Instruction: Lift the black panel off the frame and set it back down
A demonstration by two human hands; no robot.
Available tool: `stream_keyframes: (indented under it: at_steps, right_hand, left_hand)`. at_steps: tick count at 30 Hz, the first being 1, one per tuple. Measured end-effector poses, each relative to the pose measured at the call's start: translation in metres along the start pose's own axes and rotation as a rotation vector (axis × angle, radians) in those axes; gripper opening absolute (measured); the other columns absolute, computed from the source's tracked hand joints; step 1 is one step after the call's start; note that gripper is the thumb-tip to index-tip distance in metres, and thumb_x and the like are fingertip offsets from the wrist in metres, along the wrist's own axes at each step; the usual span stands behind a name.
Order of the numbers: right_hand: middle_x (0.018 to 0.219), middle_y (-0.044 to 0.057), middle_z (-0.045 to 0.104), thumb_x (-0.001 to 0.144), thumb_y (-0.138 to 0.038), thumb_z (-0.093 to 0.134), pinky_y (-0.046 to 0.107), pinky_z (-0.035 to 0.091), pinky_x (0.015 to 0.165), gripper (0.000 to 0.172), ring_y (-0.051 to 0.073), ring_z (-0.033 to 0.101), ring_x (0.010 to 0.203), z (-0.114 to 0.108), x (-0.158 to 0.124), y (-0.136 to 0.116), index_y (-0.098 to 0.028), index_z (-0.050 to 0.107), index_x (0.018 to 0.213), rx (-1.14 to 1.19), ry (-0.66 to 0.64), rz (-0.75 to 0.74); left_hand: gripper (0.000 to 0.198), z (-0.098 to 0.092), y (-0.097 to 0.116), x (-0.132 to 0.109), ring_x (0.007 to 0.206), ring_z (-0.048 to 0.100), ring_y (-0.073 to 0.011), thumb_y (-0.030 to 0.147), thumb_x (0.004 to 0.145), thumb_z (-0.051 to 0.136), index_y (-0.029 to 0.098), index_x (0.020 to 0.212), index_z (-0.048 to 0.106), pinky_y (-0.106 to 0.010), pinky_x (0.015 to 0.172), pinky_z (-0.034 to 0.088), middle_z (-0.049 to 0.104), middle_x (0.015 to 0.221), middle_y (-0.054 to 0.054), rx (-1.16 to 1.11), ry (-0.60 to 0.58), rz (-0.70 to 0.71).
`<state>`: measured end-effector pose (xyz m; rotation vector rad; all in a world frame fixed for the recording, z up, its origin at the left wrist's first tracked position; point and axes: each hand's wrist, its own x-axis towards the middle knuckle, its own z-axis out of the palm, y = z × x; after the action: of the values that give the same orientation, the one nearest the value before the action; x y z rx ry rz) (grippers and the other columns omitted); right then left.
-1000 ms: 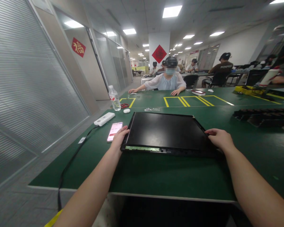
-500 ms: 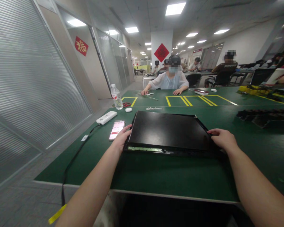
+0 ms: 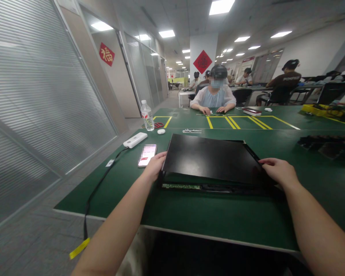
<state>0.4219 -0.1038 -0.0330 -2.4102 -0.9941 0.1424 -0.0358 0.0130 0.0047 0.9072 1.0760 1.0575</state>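
Observation:
A flat black display panel (image 3: 209, 157) lies tilted over a black frame (image 3: 232, 189) on the green table. A gap shows between the panel's near edge and the frame. Along the near left of that frame runs a narrow green circuit board (image 3: 181, 187). My left hand (image 3: 156, 167) grips the panel's left edge, its fingertips partly hidden behind it. At the opposite side, my right hand (image 3: 279, 171) has thumb and fingers closed on the panel's right edge; whether it also touches the frame is unclear.
A lit phone (image 3: 147, 155), white power bank (image 3: 135, 140) with black strap, water bottle (image 3: 147, 116) and red-handled scissors (image 3: 159, 125) are at the left. Dark parts (image 3: 324, 146) lie to the right. Across the table sits a co-worker (image 3: 215, 92), both hands on the tabletop.
The panel's near edge has risen away from the frame, widening the gap. The whole view has shifted slightly. The co-worker's hands have come closer together.

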Motion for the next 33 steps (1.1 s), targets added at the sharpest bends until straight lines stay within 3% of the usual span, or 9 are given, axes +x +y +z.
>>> stream_keyframes:
  at_steps: [4, 7, 15, 20, 23, 29, 33]
  right_hand:
    - [0.102, 0.008, 0.08, 0.079, -0.03, 0.062, 0.035, 0.05, 0.069, 0.033, 0.025, 0.069, 0.084, -0.001, -0.001, -0.001, -0.026, 0.086, 0.101, -0.022, -0.018, 0.012]
    - [0.1, 0.007, 0.08, 0.077, -0.031, 0.062, 0.035, 0.05, 0.067, 0.033, 0.025, 0.07, 0.082, 0.001, 0.0, -0.001, -0.027, 0.086, 0.1, -0.006, -0.028, 0.038]
    - [0.094, 0.005, 0.08, 0.07, -0.033, 0.066, 0.036, 0.053, 0.068, 0.027, 0.026, 0.071, 0.079, 0.008, 0.009, 0.008, -0.03, 0.084, 0.089, 0.013, 0.043, -0.009]
    - [0.095, 0.004, 0.081, 0.064, -0.034, 0.069, 0.034, 0.051, 0.062, 0.031, 0.024, 0.069, 0.073, 0.012, 0.013, 0.012, -0.031, 0.084, 0.09, 0.101, 0.062, 0.005]
    - [0.094, 0.004, 0.081, 0.061, -0.034, 0.07, 0.035, 0.051, 0.061, 0.036, 0.024, 0.068, 0.07, 0.012, 0.014, 0.013, -0.031, 0.083, 0.094, 0.139, 0.063, 0.041]
    - [0.099, 0.008, 0.08, 0.071, -0.038, 0.07, 0.039, 0.054, 0.075, 0.037, 0.028, 0.072, 0.084, 0.009, 0.015, 0.009, -0.027, 0.081, 0.105, 0.134, 0.018, 0.043]
    - [0.101, 0.012, 0.079, 0.076, -0.043, 0.067, 0.039, 0.054, 0.08, 0.033, 0.03, 0.072, 0.091, 0.009, 0.017, 0.01, -0.025, 0.081, 0.1, 0.146, 0.039, 0.084]
  left_hand:
    - [0.023, 0.001, 0.0, 0.001, 0.072, 0.078, -0.0192, 0.006, 0.078, 0.078, 0.011, 0.101, 0.082, -0.021, 0.057, 0.058, 0.082, 0.085, -0.009, -0.026, 0.018, -0.006]
    - [0.023, 0.0, -0.003, 0.003, 0.084, 0.079, -0.0238, 0.016, 0.076, 0.083, 0.012, 0.098, 0.081, -0.026, 0.067, 0.063, 0.082, 0.089, -0.01, -0.058, 0.011, 0.021]
    - [0.058, -0.003, -0.011, -0.002, 0.091, 0.078, -0.0284, 0.022, 0.051, 0.1, 0.017, 0.105, 0.08, -0.04, 0.086, 0.064, 0.083, 0.098, -0.008, 0.061, -0.12, 0.117]
    - [0.066, -0.003, -0.005, -0.008, 0.114, 0.075, -0.0335, 0.025, 0.052, 0.101, 0.017, 0.113, 0.078, -0.046, 0.104, 0.058, 0.083, 0.109, -0.01, 0.068, -0.226, 0.159]
    - [0.064, -0.003, -0.004, -0.009, 0.117, 0.074, -0.0347, 0.025, 0.053, 0.101, 0.016, 0.112, 0.078, -0.047, 0.108, 0.056, 0.083, 0.11, -0.011, 0.064, -0.265, 0.158]
    - [0.07, -0.002, -0.005, -0.009, 0.116, 0.075, -0.0346, 0.026, 0.055, 0.101, 0.015, 0.119, 0.075, -0.049, 0.111, 0.054, 0.082, 0.115, -0.011, -0.004, -0.305, 0.198]
    - [0.081, -0.001, -0.007, -0.009, 0.119, 0.074, -0.0359, 0.027, 0.057, 0.101, 0.015, 0.131, 0.071, -0.052, 0.114, 0.053, 0.081, 0.12, -0.012, -0.047, -0.335, 0.253]
